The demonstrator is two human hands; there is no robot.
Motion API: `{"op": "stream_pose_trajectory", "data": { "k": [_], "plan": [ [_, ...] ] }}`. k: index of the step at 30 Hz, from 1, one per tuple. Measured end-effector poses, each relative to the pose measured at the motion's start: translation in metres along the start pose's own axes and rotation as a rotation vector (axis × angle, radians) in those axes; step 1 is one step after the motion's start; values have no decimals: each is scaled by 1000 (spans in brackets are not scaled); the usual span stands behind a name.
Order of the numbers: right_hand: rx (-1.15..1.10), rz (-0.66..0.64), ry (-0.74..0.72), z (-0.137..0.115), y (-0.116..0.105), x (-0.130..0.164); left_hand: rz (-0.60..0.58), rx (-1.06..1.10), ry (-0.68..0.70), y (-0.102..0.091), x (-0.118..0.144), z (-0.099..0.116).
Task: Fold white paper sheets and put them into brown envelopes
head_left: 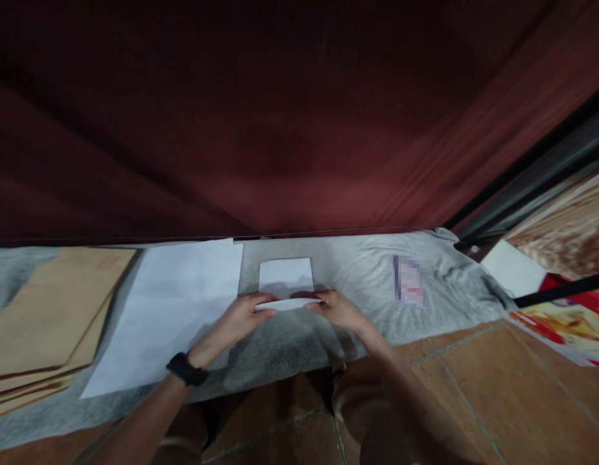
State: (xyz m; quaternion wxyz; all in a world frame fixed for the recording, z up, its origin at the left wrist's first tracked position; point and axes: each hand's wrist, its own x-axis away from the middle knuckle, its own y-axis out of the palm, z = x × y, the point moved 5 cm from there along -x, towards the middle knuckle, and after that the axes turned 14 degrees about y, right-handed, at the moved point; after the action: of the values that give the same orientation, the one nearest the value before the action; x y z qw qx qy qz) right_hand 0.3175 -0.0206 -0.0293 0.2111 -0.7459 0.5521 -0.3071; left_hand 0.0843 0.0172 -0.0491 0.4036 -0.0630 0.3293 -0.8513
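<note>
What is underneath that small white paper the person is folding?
The folded white paper lies on a grey cloth spread over the tiled floor. Whatever lies directly beneath the paper is covered.

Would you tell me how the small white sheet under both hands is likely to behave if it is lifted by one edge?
The small white sheet looks thin and light, so it would probably droop. Its near edge seems folded up under the left hand and right hand, suggesting it creases easily. The grey cloth beneath may keep it from sliding.

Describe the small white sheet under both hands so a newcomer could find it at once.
Start at the grey cloth below the dark red curtain. At its middle lies the small white sheet, the left hand and right hand on its near edge. The white sheet beside it is larger.
</note>
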Motion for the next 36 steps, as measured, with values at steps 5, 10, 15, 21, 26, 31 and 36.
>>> {"op": "stream_pose_trajectory", "data": {
  "k": [5,10,15,21,26,31,36],
  "plan": [
    [97,195,281,16,-2,-26,165,-41,-216,-10,-7,-6],
    [245,336,385,10,3,-38,207,-369,-338,-15,-14,2],
    [371,416,459,-1,9,-35,56,-547,-505,-14,-21,9],
    [439,459,506,-11,12,-36,34,-598,-556,-14,-26,16],
    [407,513,507,-12,10,-42,56,-614,-580,-16,-32,16],
    [381,570,488,-9,8,-48,57,-637,-593,-16,-37,14],
    [395,598,469,-7,8,-52,67,-674,-602,-13,-38,10]
  ]
}}
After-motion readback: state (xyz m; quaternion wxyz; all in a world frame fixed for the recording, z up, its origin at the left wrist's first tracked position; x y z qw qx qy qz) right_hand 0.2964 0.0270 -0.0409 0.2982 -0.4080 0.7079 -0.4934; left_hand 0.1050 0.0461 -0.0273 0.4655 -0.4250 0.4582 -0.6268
